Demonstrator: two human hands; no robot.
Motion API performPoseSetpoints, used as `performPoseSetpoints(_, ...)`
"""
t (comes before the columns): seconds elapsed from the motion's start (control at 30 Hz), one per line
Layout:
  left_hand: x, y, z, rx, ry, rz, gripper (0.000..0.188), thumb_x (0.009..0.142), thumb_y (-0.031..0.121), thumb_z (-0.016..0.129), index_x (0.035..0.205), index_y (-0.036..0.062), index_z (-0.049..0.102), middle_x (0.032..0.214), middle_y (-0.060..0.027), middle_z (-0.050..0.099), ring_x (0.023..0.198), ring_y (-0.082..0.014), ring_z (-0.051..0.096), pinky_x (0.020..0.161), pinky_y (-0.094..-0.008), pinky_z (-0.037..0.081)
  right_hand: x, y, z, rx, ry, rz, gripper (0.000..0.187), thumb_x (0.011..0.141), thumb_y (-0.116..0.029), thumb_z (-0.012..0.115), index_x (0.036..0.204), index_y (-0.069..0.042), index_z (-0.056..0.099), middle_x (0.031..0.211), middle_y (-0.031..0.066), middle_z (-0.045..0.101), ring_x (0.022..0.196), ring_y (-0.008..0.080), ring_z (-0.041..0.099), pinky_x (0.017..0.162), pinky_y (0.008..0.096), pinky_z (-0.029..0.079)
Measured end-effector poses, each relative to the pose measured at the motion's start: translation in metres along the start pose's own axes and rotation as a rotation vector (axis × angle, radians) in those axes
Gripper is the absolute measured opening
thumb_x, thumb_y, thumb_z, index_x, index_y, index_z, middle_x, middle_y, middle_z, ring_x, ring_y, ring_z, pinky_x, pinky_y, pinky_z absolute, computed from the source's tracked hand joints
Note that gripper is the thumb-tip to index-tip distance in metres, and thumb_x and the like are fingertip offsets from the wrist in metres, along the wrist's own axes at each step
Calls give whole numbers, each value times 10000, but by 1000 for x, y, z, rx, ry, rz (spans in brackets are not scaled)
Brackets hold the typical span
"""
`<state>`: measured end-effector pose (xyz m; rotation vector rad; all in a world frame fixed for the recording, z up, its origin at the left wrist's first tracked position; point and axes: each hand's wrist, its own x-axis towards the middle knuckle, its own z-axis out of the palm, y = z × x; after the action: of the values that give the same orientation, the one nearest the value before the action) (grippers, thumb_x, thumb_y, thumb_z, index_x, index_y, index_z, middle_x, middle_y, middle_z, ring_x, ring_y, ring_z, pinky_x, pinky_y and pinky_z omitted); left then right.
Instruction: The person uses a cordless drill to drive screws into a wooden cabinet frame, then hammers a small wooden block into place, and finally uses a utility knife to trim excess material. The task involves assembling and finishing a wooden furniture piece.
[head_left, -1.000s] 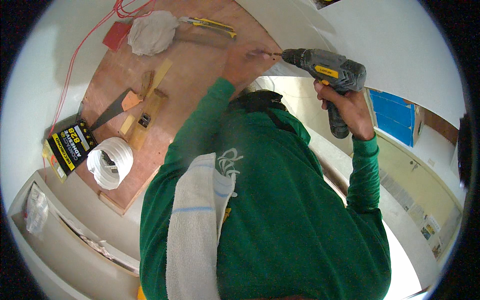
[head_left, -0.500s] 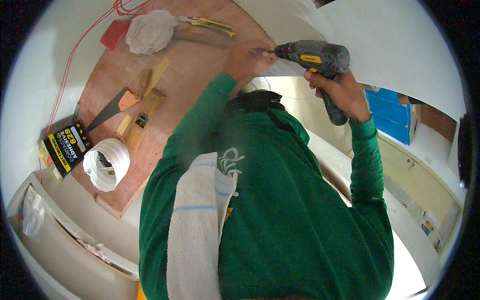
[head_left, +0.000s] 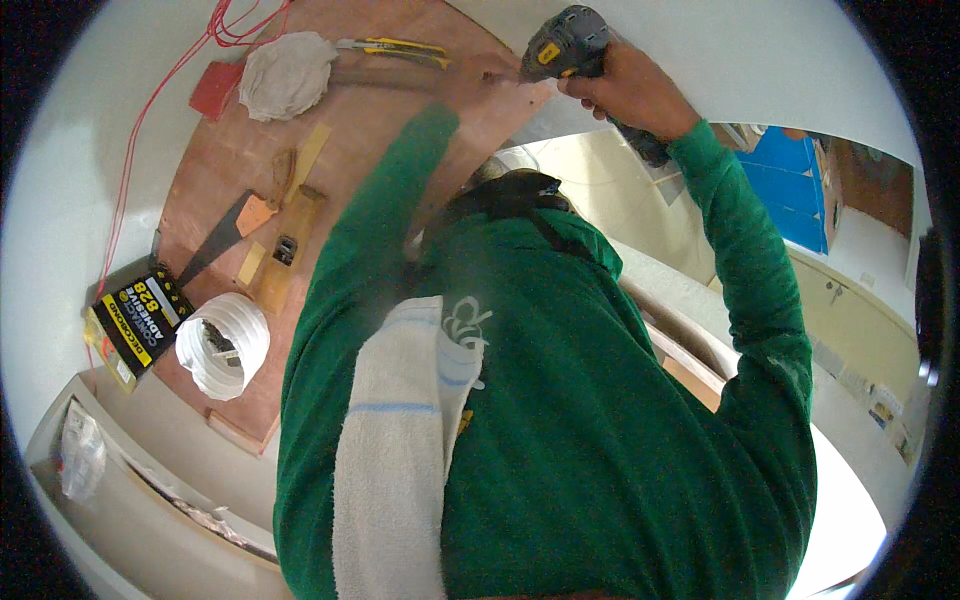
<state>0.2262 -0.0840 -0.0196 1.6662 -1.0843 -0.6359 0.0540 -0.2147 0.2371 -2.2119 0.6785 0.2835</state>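
Note:
My right hand (head_left: 645, 88) is wrapped around the handle of a black cordless drill with yellow markings (head_left: 572, 45), near the far edge of the view. The drill's front end points down and left, at the right edge of a reddish-brown wooden board (head_left: 390, 130). Close beside that front end is my left hand (head_left: 482, 80), over the board. It is blurred and close to the board in colour, so its fingers cannot be made out. Whether it holds anything is hidden. Both arms wear green sleeves.
On the board lie a yellow utility knife (head_left: 405, 50), a crumpled whitish bundle (head_left: 287, 75), a handsaw (head_left: 225, 230), a wooden hand plane (head_left: 292, 245) and a white tub (head_left: 245, 335). A black-and-yellow adhesive can (head_left: 140, 320) stands left, below a red cord (head_left: 135, 140).
The drill has moved up and left in my right hand, and its front end now tilts downward. My left hand stays near the drill's front, slightly higher in view.

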Motion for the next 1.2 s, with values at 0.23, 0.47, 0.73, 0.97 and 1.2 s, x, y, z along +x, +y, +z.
performPoseSetpoints(0.23, 9, -5, -9, -42, -107, 33, 199, 882, 172, 810, 1040, 57, 851, 1064, -112, 818, 991, -247, 783, 905, -376, 611, 14, 9, 9, -6, 29, 37, 359, 927, -296, 814, 1142, -21, 731, 742, 75, 709, 618, 175, 709, 588, 362, 605)
performPoseSetpoints(0.47, -13, 39, -7, -13, -36, -172, 177, 922, 191, 801, 1046, 74, 850, 1108, -97, 815, 1022, -245, 778, 941, -374, 608, 9, 2, 3, 13, -23, 83, 365, 944, -287, 815, 1155, -3, 725, 817, 58, 712, 677, 152, 678, 620, 328, 584)
performPoseSetpoints(0.73, -1, 18, -6, 32, -40, -24, 185, 928, 208, 809, 1066, 91, 848, 1116, -93, 815, 1047, -249, 780, 952, -377, 610, 6, -3, 10, 3, 75, 73, 340, 935, -288, 810, 1158, -44, 733, 763, 71, 710, 619, 171, 688, 604, 361, 594)
performPoseSetpoints(0.97, -13, 28, 6, 79, 97, -87, 159, 904, 187, 818, 1043, 118, 856, 1110, -87, 824, 1017, -263, 795, 929, -387, 620, 3, -13, 3, 11, 10, 82, 372, 959, -321, 812, 1163, -19, 738, 814, 46, 714, 663, 143, 669, 631, 311, 576)
performPoseSetpoints(1.2, 3, 5, 0, 72, -14, 68, 163, 891, 162, 817, 1040, 103, 852, 1074, -112, 828, 1001, -260, 799, 925, -380, 625, 3, -11, 4, -3, 15, 94, 363, 964, -320, 799, 1151, -16, 734, 799, 47, 707, 643, 131, 652, 611, 308, 563)
